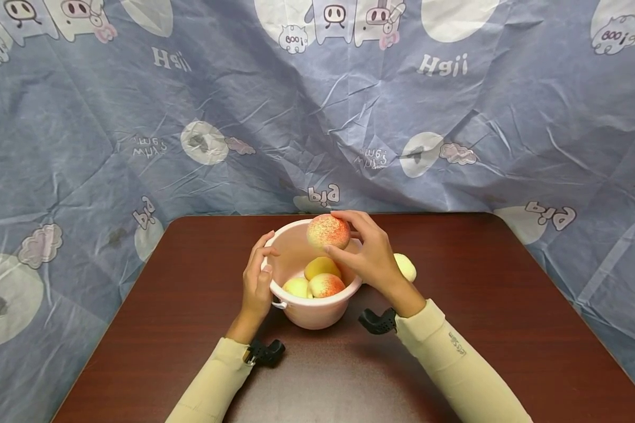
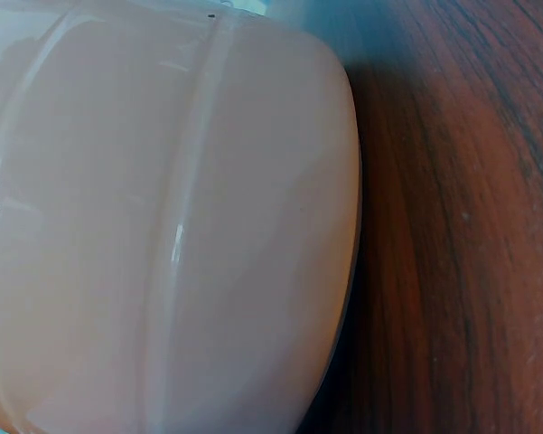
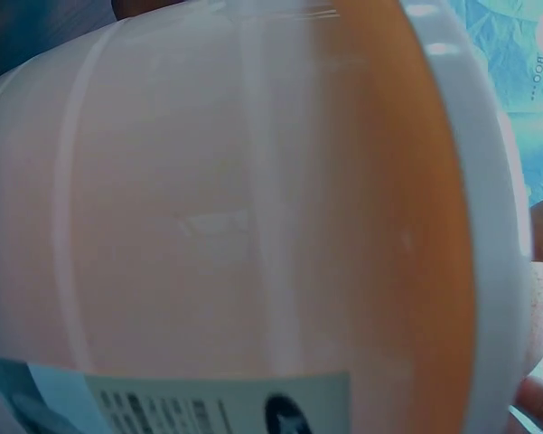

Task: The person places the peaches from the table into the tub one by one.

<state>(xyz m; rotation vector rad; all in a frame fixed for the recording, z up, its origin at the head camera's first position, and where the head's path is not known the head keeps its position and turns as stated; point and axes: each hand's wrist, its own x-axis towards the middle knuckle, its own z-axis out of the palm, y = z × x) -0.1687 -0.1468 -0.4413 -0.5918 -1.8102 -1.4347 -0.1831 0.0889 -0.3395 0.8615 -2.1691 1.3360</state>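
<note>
Two hands are at work at the centre of the head view. My right hand [image 1: 373, 255] curls its fingers around one speckled peach [image 1: 328, 231], held over the pink bucket [image 1: 317, 314]. My left hand [image 1: 256, 282] grips the bucket's left rim, thumb hooked over it. Three fruits [image 1: 317, 279] lie inside; one pale fruit [image 1: 406, 267] sits just right of the bucket. Below is a dark wooden table [image 1: 508, 317]; behind hangs a blue cartoon-print cloth [image 1: 317, 117].

Your right hand [image 1: 373, 258] pinching a peach [image 1: 328, 231] over the pink bowl [image 1: 317, 314], your left hand [image 1: 256, 281] gripping its rim, three fruits [image 1: 317, 280] inside, pale fruit [image 1: 406, 267] beside it, brown table [image 1: 508, 305].
</note>
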